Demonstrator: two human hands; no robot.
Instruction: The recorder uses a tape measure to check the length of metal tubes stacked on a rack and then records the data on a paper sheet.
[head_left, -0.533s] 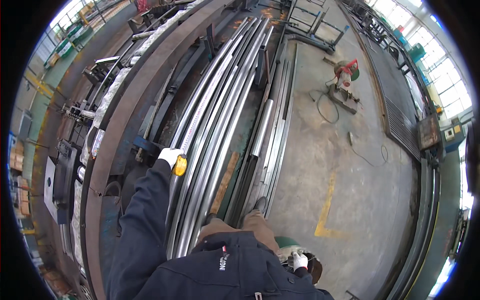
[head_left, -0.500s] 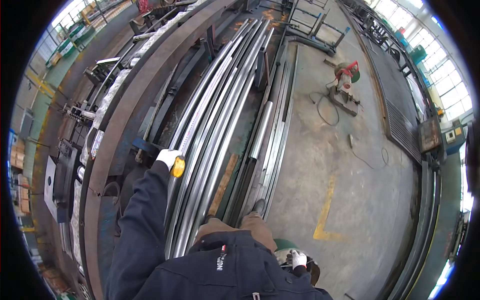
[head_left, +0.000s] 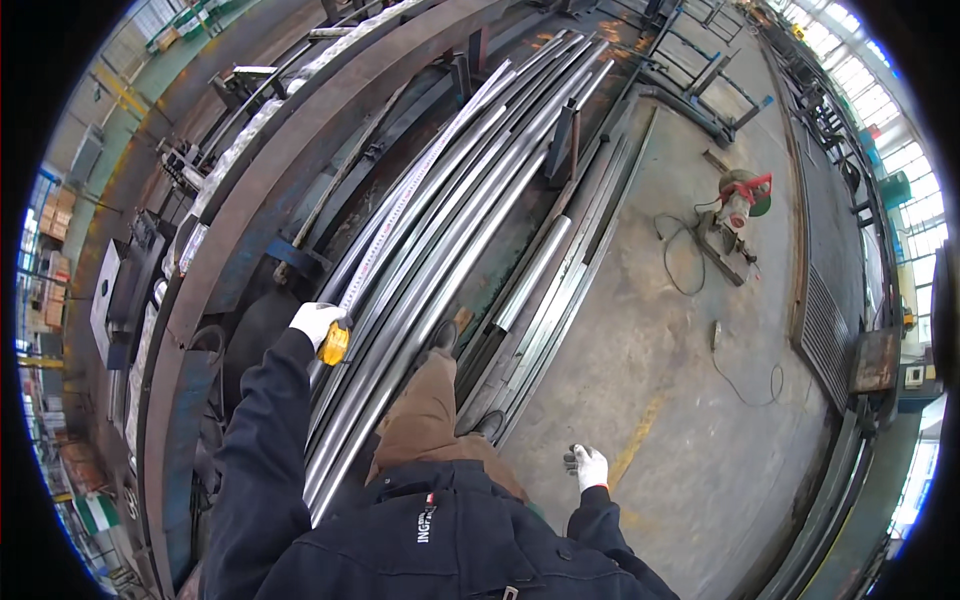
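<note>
1. While the white-gloved left hand point(head_left: 318, 322) stays closed round a yellow tape-measure case point(head_left: 335, 344), its long pale steel tape blade point(head_left: 420, 180) runs out along the bundle of long grey steel tubes point(head_left: 470, 210) lying on the rack.
2. That case looks light and easy to grip in the palm; the blade is thin and springy, likely to buckle or snap back if let go, with edges best kept off bare skin.
3. The tubes look heavy, stiff and smooth, no one-hand lift.
4. The right hand point(head_left: 588, 466), also white-gloved, hangs over the concrete floor point(head_left: 660, 400) with fingers spread, holding nothing.
5. Out beyond, a red-and-green cut-off saw point(head_left: 738, 200) sits on the floor with its cable.
6. The blade's far end fades into the fisheye bend; its hook and markings can't be made out.
</note>
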